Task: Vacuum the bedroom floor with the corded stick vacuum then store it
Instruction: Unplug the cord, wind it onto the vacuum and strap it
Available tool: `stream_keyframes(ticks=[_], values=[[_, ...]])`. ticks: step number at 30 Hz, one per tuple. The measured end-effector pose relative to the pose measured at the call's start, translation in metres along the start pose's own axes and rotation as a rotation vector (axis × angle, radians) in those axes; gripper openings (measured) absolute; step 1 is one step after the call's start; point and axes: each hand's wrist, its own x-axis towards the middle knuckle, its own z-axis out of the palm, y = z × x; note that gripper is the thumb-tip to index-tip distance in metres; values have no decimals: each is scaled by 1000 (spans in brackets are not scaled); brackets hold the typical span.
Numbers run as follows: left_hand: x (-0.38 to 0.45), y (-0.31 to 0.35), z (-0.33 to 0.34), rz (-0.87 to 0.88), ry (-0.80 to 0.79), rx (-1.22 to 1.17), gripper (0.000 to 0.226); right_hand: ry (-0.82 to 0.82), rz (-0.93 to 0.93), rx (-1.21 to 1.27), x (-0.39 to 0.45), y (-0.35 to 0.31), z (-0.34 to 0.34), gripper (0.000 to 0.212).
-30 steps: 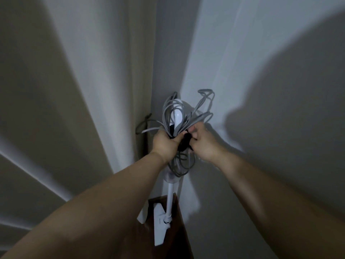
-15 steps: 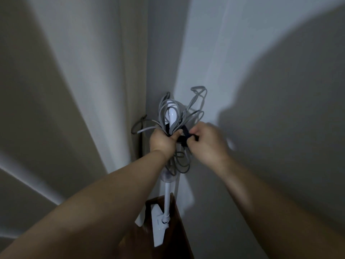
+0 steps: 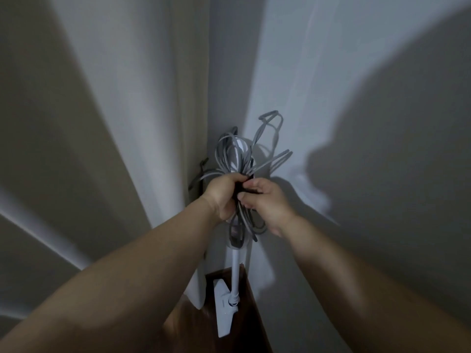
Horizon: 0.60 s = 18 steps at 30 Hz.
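The left hand (image 3: 221, 193) gripped the bundled grey cord (image 3: 230, 159) against the white stick vacuum (image 3: 235, 271). The right hand (image 3: 265, 202) pinched a dark strap (image 3: 240, 191) round the loops.

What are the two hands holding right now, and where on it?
The left hand grips the bundled grey cord round its middle; the right hand pinches a dark strap there.
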Motion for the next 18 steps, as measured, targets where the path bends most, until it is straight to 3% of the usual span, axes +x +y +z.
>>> stream_keyframes(ticks=[3, 10, 14, 18], values=[[-12, 0, -13, -19, -108, -107, 36, -7, 78, 143, 4, -4, 0, 32], [-21, -12, -29, 208, -157, 147, 67, -37, 94, 280, 4, -3, 4, 29], [-21, -15, -36, 352, -89, 373, 40, -6, 121, 321, 7, -3, 5, 24], [-20, -20, -44, 439, 10, 495, 30, 22, 177, 374, 10, -5, 6, 22]])
